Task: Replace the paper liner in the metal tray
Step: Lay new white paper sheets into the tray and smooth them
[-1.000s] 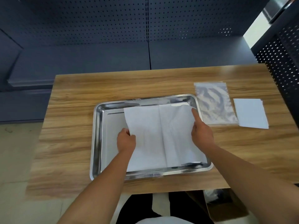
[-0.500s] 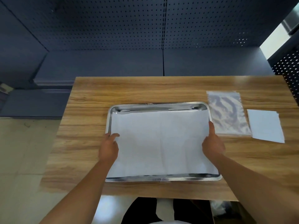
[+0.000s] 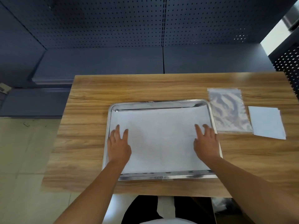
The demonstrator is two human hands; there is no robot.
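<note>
Metal tray (image 3: 159, 104), paper liner (image 3: 160, 139) seemingly flat inside.

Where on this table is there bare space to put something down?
Free: the wooden table left of the metal tray, and the strip behind it. Right near corner, below the clear bag and folded paper stack, is open too. Crowded: the tray, covered by the paper liner and both hands.

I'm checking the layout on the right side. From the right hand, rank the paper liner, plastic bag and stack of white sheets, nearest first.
From the right hand:
1. Paper liner, under the palm, in the tray.
2. Plastic bag, just right of the tray.
3. Stack of white sheets, farthest right on the table.
</note>
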